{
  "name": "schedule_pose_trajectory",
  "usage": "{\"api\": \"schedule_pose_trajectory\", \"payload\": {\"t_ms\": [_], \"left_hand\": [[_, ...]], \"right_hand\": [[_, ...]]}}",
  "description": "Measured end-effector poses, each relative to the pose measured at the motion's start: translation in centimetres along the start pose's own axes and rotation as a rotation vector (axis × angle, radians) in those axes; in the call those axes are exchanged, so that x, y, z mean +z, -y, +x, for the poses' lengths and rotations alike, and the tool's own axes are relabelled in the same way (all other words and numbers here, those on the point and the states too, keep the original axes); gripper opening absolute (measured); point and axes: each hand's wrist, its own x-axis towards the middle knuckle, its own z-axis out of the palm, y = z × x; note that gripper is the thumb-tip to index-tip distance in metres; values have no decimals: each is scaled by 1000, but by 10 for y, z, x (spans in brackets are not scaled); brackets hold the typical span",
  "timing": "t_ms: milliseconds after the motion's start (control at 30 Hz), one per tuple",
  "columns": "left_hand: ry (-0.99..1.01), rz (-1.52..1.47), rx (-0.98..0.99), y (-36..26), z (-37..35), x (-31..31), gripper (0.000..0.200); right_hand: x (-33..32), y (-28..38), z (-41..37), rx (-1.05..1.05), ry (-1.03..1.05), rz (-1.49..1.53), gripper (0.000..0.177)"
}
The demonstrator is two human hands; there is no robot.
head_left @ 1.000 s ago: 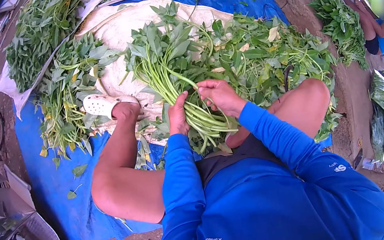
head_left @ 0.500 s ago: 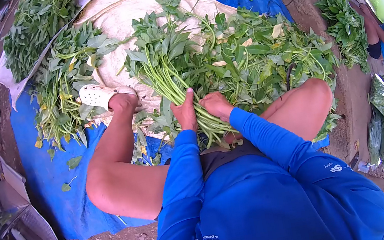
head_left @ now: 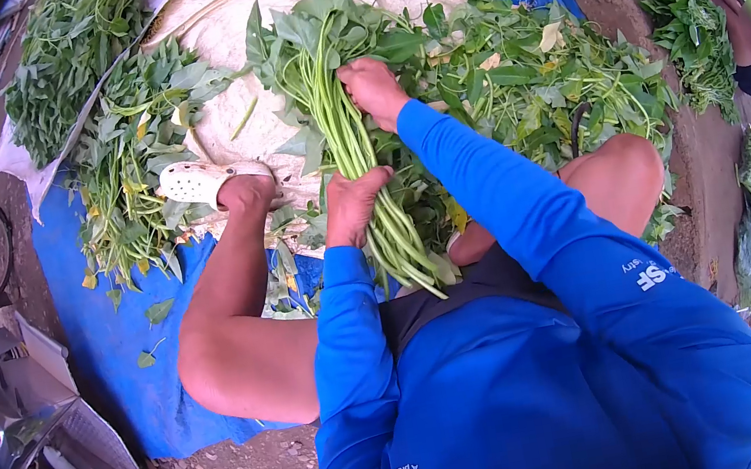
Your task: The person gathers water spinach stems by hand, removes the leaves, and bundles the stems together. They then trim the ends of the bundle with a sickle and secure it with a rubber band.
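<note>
Clamped shut, both of them: left hand (head_left: 353,206) is wrapped right round the lower stalks of the water spinach bundle (head_left: 347,135), and right hand (head_left: 371,91) is closed on the upper stalks just under the leaves. I've got the bundle dead centre over the lap, with cut ends pointing to 6 o'clock and leafy heads fanning out at 12.

Working down from the big stuff:
- **Blue tarp** (head_left: 91,312): spreads out toward 8 o'clock. It's a smooth plastic sheet, creased, with stray leaves on it.
- **White woven sack** (head_left: 213,33): lies on top of the tarp at 11 o'clock, matte and rumpled.
- **Loose heap** (head_left: 548,76): sits at 2 o'clock, a tangle of arrow-shaped leaves with some yellowed ones. It touches the bundle's leaves.
- **Pile** (head_left: 116,169): a narrower one at 10 o'clock.
- **White clog** (head_left: 193,181): at 9 o'clock, perforated, on the foot beside the left hand.

The risks, as I judge them:
- The stalks look thin, round and glossy, so a few could slide out of the bottom of the left fist if that grip loosens.
- With the hands set apart along the stalks, any twist between them could kink or snap the stalks.
- The soft, flat leaves could tear or snag on the heap they brush against.
</note>
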Motion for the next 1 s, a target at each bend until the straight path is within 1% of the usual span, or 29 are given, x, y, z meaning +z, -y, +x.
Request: {"api": "schedule_pose_trajectory", "payload": {"t_ms": [33,67,133,200,267,333,400,433,467,500,600,700,800,833,933,967,1000], "left_hand": [[38,-66,-81,-15,-3,-2,32],[68,-136,-170,-25,-7,-5,31],[-14,-196,-112,-30,-6,-10,29],[-70,-236,-70,-34,-3,-18,27],[-87,-256,-56,-36,0,-30,25],[-131,-289,-31,-42,2,-34,23],[-151,-277,1,-48,2,-36,23],[-149,-245,57,-46,2,-36,31],[-147,-242,90,-47,1,-35,32],[-167,-250,103,-47,-1,-33,31],[-199,-255,137,-47,-5,-33,30],[-204,-254,197,-47,-7,-31,29],[-217,-267,230,-48,-8,-29,29],[-216,-267,220,-49,-10,-31,29],[-208,-293,211,-52,-12,-30,30],[-201,-301,214,-53,-14,-29,30],[-194,-310,218,-54,-15,-30,29]], "right_hand": [[1,2,12,98,134,162,18],[1,9,7,205,263,330,16],[-11,59,-18,142,315,330,17],[-40,91,-48,-156,162,-9,18],[-76,101,-92,-161,269,-332,15],[-89,90,-151,-11,542,-472,17],[-92,48,-191,58,723,-474,30],[-88,26,-205,66,678,-374,31],[-82,10,-214,73,635,-273,32],[-77,6,-220,54,590,-184,30],[-68,0,-227,80,533,-52,22],[-69,-1,-227,43,443,-101,19],[-80,12,-226,191,389,-73,20],[-85,23,-225,297,445,-83,24],[-96,43,-224,575,629,201,23],[-99,35,-220,566,700,145,23],[-100,35,-217,521,709,107,23]]}}
